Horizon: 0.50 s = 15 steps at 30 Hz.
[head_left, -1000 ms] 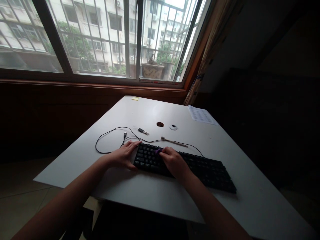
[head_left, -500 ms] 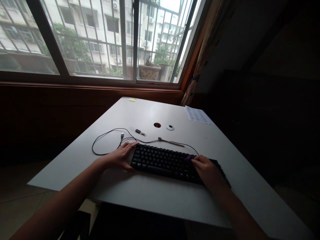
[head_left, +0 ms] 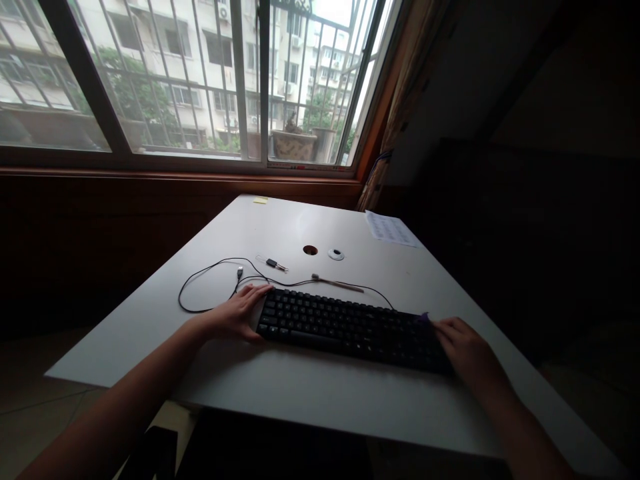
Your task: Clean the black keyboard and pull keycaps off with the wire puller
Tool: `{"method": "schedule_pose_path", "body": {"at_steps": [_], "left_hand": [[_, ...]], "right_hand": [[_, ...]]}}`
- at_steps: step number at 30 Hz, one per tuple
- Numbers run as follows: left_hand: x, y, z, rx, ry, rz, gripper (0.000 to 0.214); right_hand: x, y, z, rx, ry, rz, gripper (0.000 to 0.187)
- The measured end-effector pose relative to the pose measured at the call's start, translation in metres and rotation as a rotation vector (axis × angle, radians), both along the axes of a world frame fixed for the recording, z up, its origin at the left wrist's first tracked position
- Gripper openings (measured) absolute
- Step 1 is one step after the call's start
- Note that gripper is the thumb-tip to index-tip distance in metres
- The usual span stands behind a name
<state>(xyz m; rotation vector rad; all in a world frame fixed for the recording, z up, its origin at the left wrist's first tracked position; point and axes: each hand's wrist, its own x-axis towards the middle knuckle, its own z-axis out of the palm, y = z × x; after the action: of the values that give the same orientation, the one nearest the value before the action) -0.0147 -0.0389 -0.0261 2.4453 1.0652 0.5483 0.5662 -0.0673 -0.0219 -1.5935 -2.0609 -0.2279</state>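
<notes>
A black keyboard (head_left: 345,327) lies across the white table (head_left: 320,393) in front of me. My left hand (head_left: 235,313) rests flat against the keyboard's left end, fingers stretched out. At the keyboard's right end my right hand (head_left: 463,347) has its fingers closed on a small purple thing (head_left: 424,317), which touches the keys there. The keyboard's black cable (head_left: 210,283) loops over the table behind my left hand and ends in a USB plug (head_left: 240,271).
Behind the keyboard lie a thin brush-like stick (head_left: 337,283), a small dark tool (head_left: 273,263), a round cable hole (head_left: 310,250) and its white cap (head_left: 336,254). A printed sheet (head_left: 389,229) sits at the far right. A barred window (head_left: 200,80) runs behind.
My right hand has slid with the purple thing from the keyboard's left-middle to its right end. The left hand has stayed at the left end.
</notes>
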Motion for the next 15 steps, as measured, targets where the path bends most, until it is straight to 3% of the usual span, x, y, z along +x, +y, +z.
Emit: {"method": "schedule_pose_path", "body": {"at_steps": [3, 6, 11, 15], "left_hand": [[0.000, -0.001, 0.001, 0.012, 0.006, -0.004, 0.122], [0.000, 0.000, 0.000, 0.029, 0.002, -0.014, 0.122], [0.001, 0.000, 0.001, 0.033, 0.004, -0.014, 0.121], [0.002, -0.002, 0.005, 0.015, 0.006, -0.006, 0.120]], "right_hand": [[0.009, 0.002, 0.001, 0.050, -0.003, -0.060, 0.036], [0.000, -0.001, 0.004, 0.088, 0.031, -0.056, 0.038], [-0.029, -0.008, 0.005, -0.056, 0.140, 0.098, 0.031], [-0.022, -0.006, 0.000, -0.065, 0.171, 0.054, 0.033]]}}
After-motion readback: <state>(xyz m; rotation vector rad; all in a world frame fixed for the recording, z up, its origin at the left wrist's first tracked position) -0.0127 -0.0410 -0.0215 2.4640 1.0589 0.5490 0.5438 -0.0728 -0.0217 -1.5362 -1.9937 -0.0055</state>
